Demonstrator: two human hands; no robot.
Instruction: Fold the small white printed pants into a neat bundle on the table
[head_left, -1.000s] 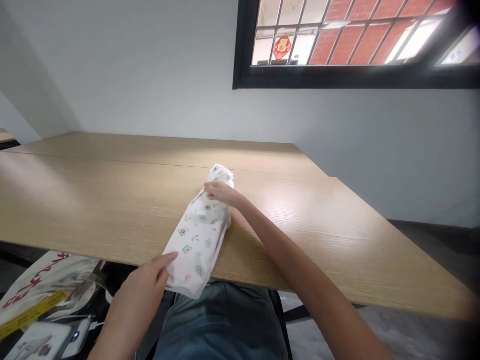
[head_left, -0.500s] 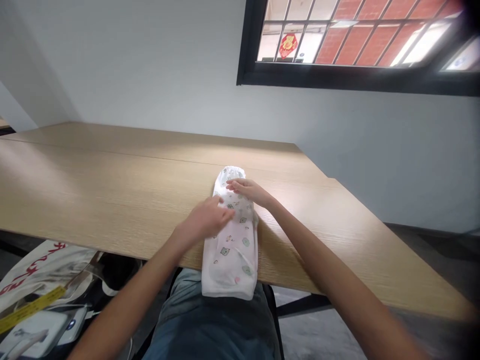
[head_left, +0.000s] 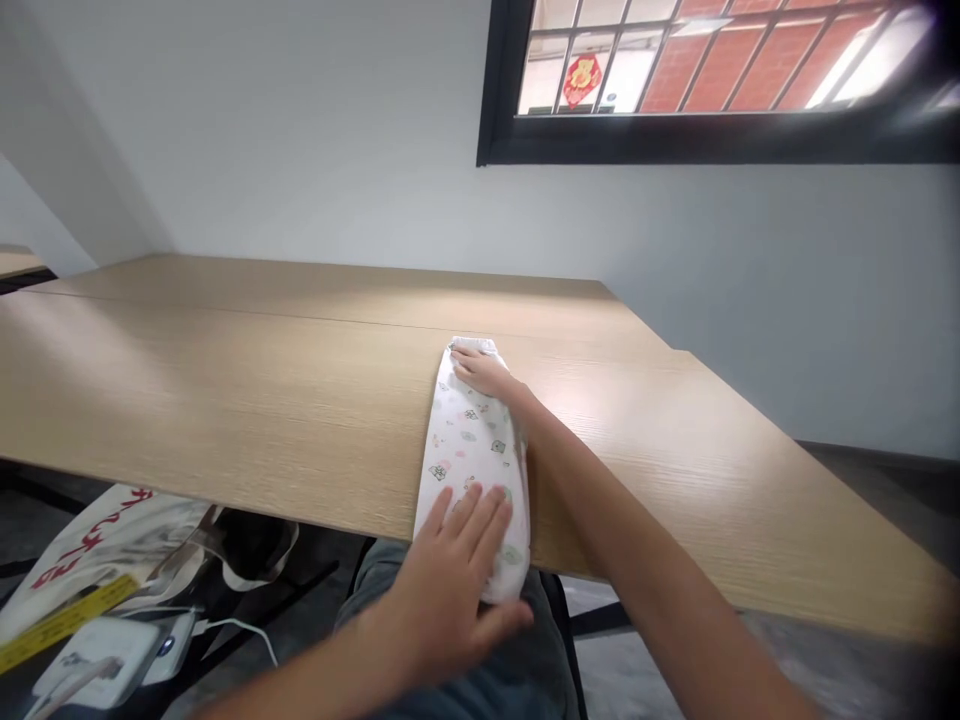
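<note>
Clearly, the overhang is the weak point: the long white folded cloth with green and pink prints (head_left: 472,425) runs from twelve o'clock to six on the pale wood-grain worktop (head_left: 262,400), its six o'clock end jutting past the edge above the dark blue-grey trousers (head_left: 525,670). The right hand (head_left: 477,372) lies flat at the twelve o'clock end, fingers extended, not visibly pinching anything; the left hand (head_left: 461,555), fingers spread, covers the six o'clock end, though its pressure cannot be told. Pressing down there could make the unsupported part sag and crease. A tug towards six under a light right palm could slide everything into the lap, while a sideways sweep towards nine or three could skew the layers.
</note>
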